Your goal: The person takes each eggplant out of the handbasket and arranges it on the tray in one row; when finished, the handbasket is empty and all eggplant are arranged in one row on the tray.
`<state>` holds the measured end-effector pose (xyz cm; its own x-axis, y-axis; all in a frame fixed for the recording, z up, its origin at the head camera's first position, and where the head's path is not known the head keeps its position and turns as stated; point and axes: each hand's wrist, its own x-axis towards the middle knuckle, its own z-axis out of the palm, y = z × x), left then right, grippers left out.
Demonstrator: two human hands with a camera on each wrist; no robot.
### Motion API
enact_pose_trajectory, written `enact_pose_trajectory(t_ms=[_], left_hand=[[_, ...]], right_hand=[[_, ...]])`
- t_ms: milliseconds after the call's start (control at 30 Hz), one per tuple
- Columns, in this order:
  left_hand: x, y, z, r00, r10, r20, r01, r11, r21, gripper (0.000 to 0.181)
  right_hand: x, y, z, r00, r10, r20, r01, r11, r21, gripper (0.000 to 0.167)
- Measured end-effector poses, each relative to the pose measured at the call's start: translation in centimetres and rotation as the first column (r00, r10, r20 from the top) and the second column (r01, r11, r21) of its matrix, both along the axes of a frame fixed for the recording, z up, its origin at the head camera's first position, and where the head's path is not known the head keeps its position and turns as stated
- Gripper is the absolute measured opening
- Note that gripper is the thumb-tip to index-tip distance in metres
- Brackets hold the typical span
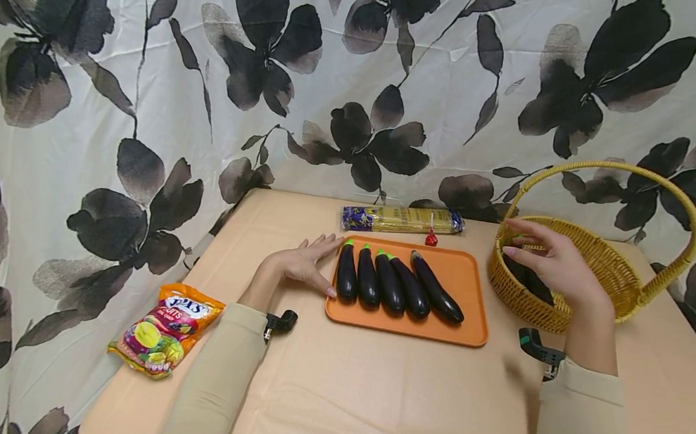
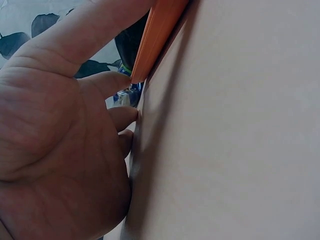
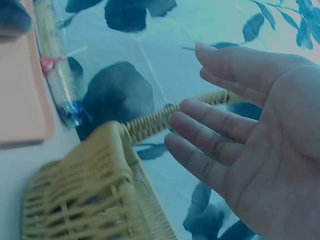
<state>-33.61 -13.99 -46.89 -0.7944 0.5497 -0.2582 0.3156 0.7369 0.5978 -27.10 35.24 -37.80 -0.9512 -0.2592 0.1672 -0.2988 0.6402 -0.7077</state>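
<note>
On an orange tray (image 1: 406, 328) lie several dark purple eggplants (image 1: 390, 285), side by side with most of their green stem ends away from me. My left hand (image 1: 305, 263) rests at the tray's left edge, fingers spread and thumb near the corner. The left wrist view shows its palm beside the tray rim (image 2: 157, 37). Over the left part of a yellow wicker basket (image 1: 526, 303) hovers my right hand (image 1: 562, 264). Its fingers are extended, with nothing between them in the right wrist view. A dark eggplant (image 1: 531, 280) lies inside the basket, partly hidden by that hand.
Behind the tray lies a long clear pack of yellow noodles (image 1: 401, 220) with a small red item (image 1: 431, 238) at its front. An orange candy bag (image 1: 167, 331) sits at the table's left edge. The basket's tall handle (image 1: 620, 168) arches up at the right.
</note>
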Motion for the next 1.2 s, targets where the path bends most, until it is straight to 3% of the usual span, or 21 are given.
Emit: enact_pose_trajectory(t_ms=[233, 500, 867, 1200], left_hand=[[-0.1, -0.1, -0.2, 1.0, 0.002, 0.003, -0.002, 1.0, 0.004, 0.135], [-0.2, 0.0, -0.2, 1.0, 0.002, 0.005, -0.002, 1.0, -0.003, 0.136], [-0.2, -0.1, -0.3, 1.0, -0.007, -0.008, 0.007, 1.0, 0.003, 0.134], [-0.2, -0.1, -0.4, 1.0, -0.005, -0.007, 0.005, 1.0, 0.003, 0.135]], right_hand=[[0.3, 2.0, -0.4, 0.995, -0.086, 0.045, 0.086, 0.996, -0.006, 0.06], [0.4, 3.6, -1.3, 0.989, -0.134, 0.063, 0.133, 0.991, 0.019, 0.061], [0.0, 4.8, -2.3, 0.982, -0.158, 0.106, 0.152, 0.986, 0.064, 0.068], [-0.1, 5.9, -3.4, 0.974, -0.154, 0.168, 0.127, 0.979, 0.161, 0.067]])
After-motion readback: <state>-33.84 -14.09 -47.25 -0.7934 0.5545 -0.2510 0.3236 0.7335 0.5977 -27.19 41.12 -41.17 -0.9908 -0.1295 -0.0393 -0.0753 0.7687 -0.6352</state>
